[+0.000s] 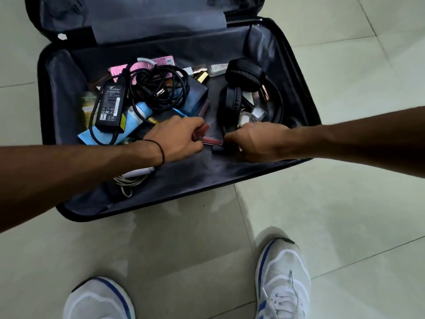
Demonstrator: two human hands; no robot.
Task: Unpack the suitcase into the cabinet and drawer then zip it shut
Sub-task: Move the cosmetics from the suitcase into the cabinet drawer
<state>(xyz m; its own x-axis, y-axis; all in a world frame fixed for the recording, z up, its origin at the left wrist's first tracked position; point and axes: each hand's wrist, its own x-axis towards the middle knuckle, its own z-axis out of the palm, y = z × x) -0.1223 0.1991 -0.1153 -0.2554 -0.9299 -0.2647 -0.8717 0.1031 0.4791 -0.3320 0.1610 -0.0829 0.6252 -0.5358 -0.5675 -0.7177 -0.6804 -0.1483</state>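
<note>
A black suitcase (296, 72) lies open on the tiled floor, its lid folded back. Inside lie a black power adapter (111, 104) with coiled cables (158, 88), black headphones (243, 88), a pale blue tube (135, 118), pink packets (142, 67) and small cosmetic items. My left hand (177, 139) reaches in and pinches a reddish lip-gloss tube (202, 131); a second reddish tube (212, 141) lies just beside it. My right hand (257, 141) is curled over small dark items near the headphones; what its fingers hold is hidden.
A white cable and charger (131, 178) lie in the suitcase's near left corner. My two white and blue shoes (282, 279) stand on the pale floor tiles (184, 249) in front of the suitcase.
</note>
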